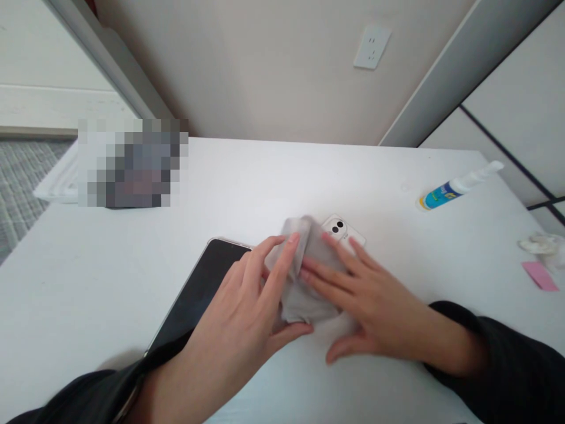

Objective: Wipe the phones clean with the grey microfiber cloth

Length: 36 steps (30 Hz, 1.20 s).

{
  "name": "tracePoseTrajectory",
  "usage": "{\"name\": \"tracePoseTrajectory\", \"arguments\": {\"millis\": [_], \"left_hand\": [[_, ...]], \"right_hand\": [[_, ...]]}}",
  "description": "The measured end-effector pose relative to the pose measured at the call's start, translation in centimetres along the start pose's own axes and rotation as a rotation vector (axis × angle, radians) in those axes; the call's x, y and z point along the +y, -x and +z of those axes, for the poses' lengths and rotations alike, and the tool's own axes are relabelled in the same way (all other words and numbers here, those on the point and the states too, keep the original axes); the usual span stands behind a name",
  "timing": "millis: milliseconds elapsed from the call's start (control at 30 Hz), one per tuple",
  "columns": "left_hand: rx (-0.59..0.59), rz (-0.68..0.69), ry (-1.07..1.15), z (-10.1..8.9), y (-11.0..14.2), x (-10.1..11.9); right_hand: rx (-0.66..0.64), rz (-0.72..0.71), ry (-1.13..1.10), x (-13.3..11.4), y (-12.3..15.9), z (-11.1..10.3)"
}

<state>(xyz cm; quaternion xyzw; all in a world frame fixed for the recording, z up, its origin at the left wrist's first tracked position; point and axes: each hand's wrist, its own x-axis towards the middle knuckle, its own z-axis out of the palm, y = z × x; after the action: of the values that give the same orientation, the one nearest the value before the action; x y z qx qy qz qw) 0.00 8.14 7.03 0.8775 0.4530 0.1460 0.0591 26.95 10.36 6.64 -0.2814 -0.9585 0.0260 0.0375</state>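
A grey cloth [311, 294] lies bunched at the middle of the white table, slightly blurred. My left hand [251, 303] grips its left side, with the fingers over the upper part and the thumb at the lower edge. Spread across the right side of the cloth are the fingers of my right hand [366, 294], flat and apart, the thumb pointing down to the left. A white phone [357, 237] with two dark camera lenses shows from behind the cloth and right fingers; most of it is covered. Left of the cloth, partly under my left hand and sleeve, is a tablet [205, 282] with a dark screen.
A small spray bottle [445, 194] with a blue label lies tilted at the back right of the white table [247, 188]. A pink slip [541, 275] and crumpled white material [541, 243] are at the right edge. A pixelated item [141, 165] sits back left.
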Motion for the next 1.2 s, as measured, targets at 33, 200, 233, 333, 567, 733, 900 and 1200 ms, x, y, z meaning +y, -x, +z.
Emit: {"name": "tracePoseTrajectory", "arguments": {"millis": [33, 200, 233, 333, 567, 733, 900, 1200], "left_hand": [[-0.003, 0.006, -0.010, 0.0, 0.0, 0.0], [0.004, 0.011, -0.005, -0.2, 0.0, 0.0], [0.006, 0.006, -0.001, -0.3, 0.0, 0.1], [0.003, 0.002, 0.008, -0.2, 0.0, 0.1], [0.005, -0.001, 0.006, -0.2, -0.1, 0.1], [-0.030, -0.003, 0.014, -0.2, 0.0, 0.1], [-0.003, 0.011, -0.010, -0.4, 0.0, 0.2], [-0.016, -0.002, 0.005, -0.2, 0.1, 0.1]], "right_hand": [[-0.018, -0.064, -0.010, -0.2, -0.1, 0.0], [0.105, 0.212, 0.052, 1.5, 0.4, 0.3], [0.116, 0.247, 0.061, 1.7, 0.4, 0.3], [0.053, 0.091, 0.031, 0.7, 0.3, 0.3], [0.095, 0.219, 0.050, 1.0, 0.3, 0.2], [-0.023, -0.062, -0.032, 0.0, 0.1, 0.0], [0.067, 0.186, 0.022, 1.5, 0.5, 0.0], [0.039, 0.048, 0.042, 0.4, 0.0, 0.3]]}}
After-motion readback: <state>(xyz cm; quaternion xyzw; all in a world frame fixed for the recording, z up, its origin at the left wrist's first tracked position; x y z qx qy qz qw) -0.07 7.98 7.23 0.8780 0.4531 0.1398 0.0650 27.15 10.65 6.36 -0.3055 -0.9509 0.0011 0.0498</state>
